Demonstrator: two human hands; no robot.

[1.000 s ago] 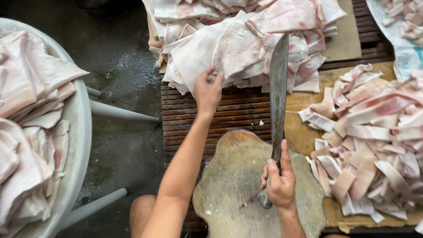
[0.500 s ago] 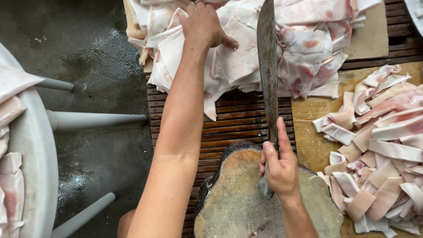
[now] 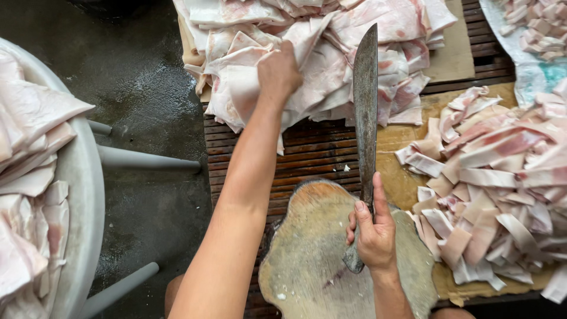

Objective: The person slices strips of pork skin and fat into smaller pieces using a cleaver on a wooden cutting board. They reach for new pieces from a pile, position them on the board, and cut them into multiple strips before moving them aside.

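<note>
Meat fills most of the upper part of the frame: a big pile of pale pink slabs (image 3: 331,53) lies on brown cardboard (image 3: 458,56) over a slatted wooden bench (image 3: 313,153). The left hand (image 3: 279,72) reaches up into the lower edge of this pile, near the upper middle of the frame, and its fingers are curled closed around a fold of one slab, so the fingertips are hidden inside the meat. The forearm runs from the bottom of the frame up to it and covers part of the bench slats.

The right hand (image 3: 373,231) is in the lower middle of the frame, wrapped tight around the handle of a long cleaver (image 3: 366,100), with the forefinger laid along the back of the blade. The dark blade stands upright on its edge and points toward the top of the frame, where its tip comes in front of the pile, just right of the left hand.

Under the right hand sits a round, worn chopping block (image 3: 313,254) with small white scraps on it; no meat lies on it. On the right side of the frame a heap of cut strips (image 3: 502,177) lies on another cardboard sheet, touching the block's right edge. At the left edge, a white plastic table (image 3: 80,195) carries more slabs, and its legs stand on the wet dark floor (image 3: 142,88). In the upper right corner more pieces rest on a pale plastic sheet (image 3: 531,74).
</note>
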